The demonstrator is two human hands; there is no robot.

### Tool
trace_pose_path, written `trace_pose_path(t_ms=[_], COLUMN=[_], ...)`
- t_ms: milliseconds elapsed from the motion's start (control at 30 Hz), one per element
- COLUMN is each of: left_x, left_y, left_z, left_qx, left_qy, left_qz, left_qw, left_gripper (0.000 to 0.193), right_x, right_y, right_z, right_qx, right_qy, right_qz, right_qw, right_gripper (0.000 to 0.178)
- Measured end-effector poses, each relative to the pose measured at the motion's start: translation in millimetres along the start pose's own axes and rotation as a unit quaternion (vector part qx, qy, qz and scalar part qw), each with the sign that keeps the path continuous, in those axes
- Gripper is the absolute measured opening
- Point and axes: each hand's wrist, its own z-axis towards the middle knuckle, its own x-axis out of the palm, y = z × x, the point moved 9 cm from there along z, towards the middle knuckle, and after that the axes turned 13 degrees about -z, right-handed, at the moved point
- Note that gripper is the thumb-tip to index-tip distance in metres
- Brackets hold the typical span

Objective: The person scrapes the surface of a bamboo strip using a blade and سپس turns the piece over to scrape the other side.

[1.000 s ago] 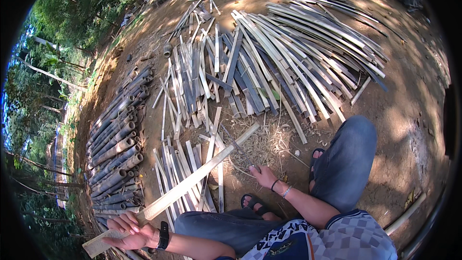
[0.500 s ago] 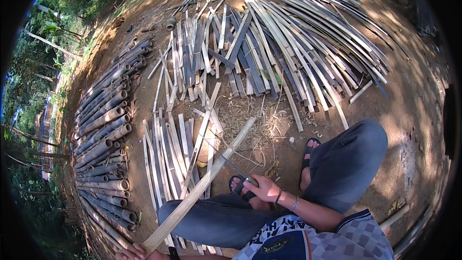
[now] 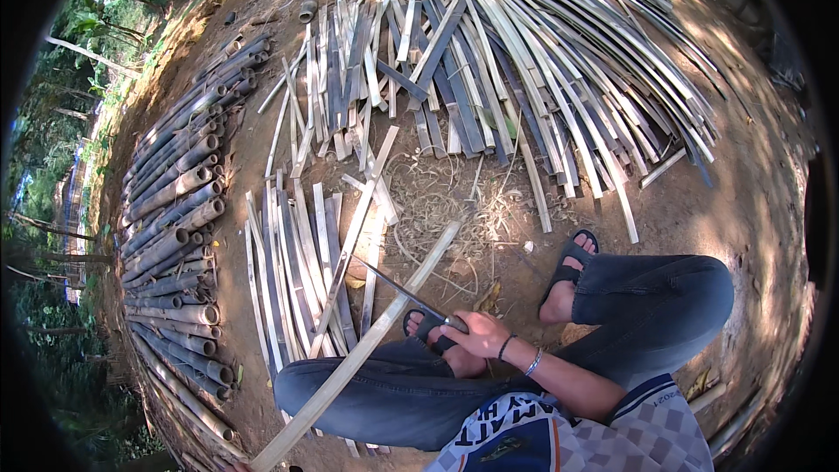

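Observation:
In my right hand is the dark handle of a long-bladed knife, the fingers wrapped round it. The blade points up and left and crosses a long pale bamboo strip, seemingly against it near its upper part. This strip slants over my bent left leg from the lower left edge up to the middle of the ground. At its lower end only a sliver of my left hand shows at the picture's rim, closed on the strip; the rest of that hand is out of view.
Split bamboo strips lie beside my left knee. A large pile of strips spreads across the ground ahead. Cut bamboo poles are stacked at the left. Curled shavings litter the dirt before my sandalled feet.
My right hand and the knife have come slightly down the strip, toward me. The left hand has slipped mostly out of the picture. My right knee has swung outward and the view has shifted.

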Motion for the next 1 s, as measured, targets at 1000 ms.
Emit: trace_pose_path(t_ms=[1000], left_x=[155], left_y=[66], left_z=[-9], left_qx=[-0.168], left_qy=[0.356], left_qz=[-0.104], left_qw=[0.913], left_gripper=[0.082], right_x=[12], right_y=[-120], right_z=[76], right_qx=[0.098], right_qy=[-0.159], right_qz=[0.103], right_qw=[0.977], right_gripper=[0.058])
